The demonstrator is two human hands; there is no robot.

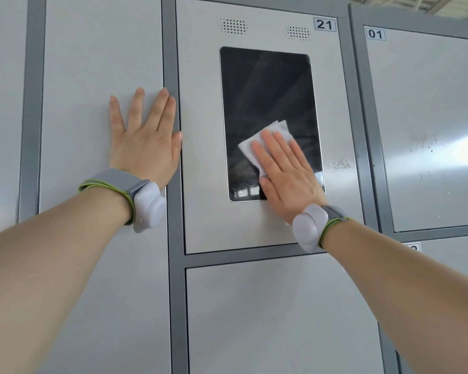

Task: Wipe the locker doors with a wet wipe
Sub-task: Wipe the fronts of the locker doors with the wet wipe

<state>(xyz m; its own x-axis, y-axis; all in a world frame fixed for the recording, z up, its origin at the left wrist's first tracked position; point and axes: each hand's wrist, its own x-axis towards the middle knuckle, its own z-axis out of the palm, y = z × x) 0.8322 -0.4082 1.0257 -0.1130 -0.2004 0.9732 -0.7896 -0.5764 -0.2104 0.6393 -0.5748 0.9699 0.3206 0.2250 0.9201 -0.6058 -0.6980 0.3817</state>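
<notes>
A folded white wet wipe [268, 139] lies flat against the dark screen [268, 90] set in the grey locker door numbered 21 [200, 184]. My right hand [287, 171] presses the wipe onto the screen's lower half with straight fingers, covering most of it. My left hand [146, 141] rests flat with spread fingers on the tall grey door [92, 76] to the left, its thumb at the dark frame strip [170, 63]. Both wrists carry grey bands with white modules.
Another grey door [281, 319] sits below door 21. To the right stands door 01 [430, 130], with scuff marks and a bright reflection. Two speaker grilles [233, 26] sit above the screen. A smudge [339, 163] shows right of the screen.
</notes>
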